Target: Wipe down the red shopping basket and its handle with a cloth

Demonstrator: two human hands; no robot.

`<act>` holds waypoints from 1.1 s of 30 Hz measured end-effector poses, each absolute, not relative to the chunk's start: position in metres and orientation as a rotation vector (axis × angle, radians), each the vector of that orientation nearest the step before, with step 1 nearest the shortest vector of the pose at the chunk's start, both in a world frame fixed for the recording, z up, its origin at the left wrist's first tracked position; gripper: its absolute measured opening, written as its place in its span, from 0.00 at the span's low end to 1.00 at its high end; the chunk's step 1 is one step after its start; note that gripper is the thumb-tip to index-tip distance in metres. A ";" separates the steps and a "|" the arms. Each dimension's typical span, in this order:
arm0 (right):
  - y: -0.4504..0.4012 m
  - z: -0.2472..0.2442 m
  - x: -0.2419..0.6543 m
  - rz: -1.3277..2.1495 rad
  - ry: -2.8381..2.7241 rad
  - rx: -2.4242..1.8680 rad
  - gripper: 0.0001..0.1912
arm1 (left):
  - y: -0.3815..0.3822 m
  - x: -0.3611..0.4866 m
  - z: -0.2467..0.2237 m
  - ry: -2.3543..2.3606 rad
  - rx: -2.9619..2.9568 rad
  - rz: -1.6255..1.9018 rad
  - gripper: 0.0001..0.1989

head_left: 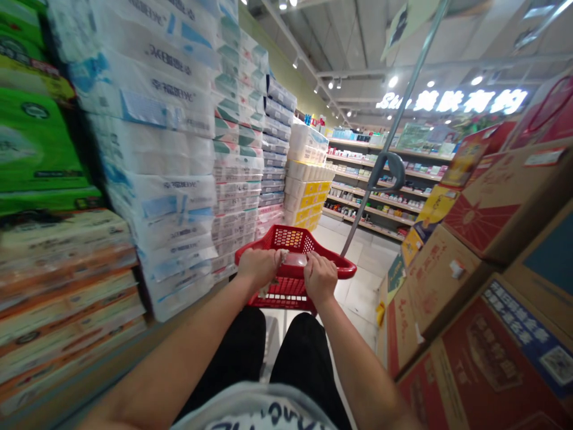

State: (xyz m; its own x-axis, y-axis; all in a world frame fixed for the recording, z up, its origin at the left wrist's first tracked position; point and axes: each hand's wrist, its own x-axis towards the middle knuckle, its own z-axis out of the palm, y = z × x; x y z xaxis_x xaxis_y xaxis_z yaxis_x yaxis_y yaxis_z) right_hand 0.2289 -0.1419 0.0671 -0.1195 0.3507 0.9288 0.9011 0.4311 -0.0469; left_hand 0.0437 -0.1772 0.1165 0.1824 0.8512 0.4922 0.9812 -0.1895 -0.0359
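Observation:
A red plastic shopping cart with a perforated basket is in front of my legs. My left hand is closed on the left part of its red handle. Something small and pale shows by those fingers, too blurred to name. On the right part of the handle, my right hand is wrapped with the thumb side inward. Between the two hands a short stretch of handle is bare. Beyond the cart's right side a slanting metal pole rises, with a grey loop-shaped piece on it.
Tall stacks of wrapped tissue rolls line the left side, with green packs nearer. Cardboard boxes are piled close on the right. A pale tiled floor runs ahead to stocked shelves beneath a lit sign.

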 end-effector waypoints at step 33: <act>-0.142 0.063 0.212 -0.710 -1.755 -1.047 0.15 | -0.168 0.014 0.119 -1.734 -2.192 -0.384 0.27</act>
State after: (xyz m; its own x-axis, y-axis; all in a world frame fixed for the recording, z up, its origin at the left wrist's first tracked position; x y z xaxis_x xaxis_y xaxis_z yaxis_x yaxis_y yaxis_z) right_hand 0.2122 -0.1420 0.0625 -0.1935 0.3396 0.9204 0.8840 0.4672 0.0135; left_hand 0.0143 -0.1682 0.1186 0.2276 0.8880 0.3995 0.9737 -0.2130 -0.0813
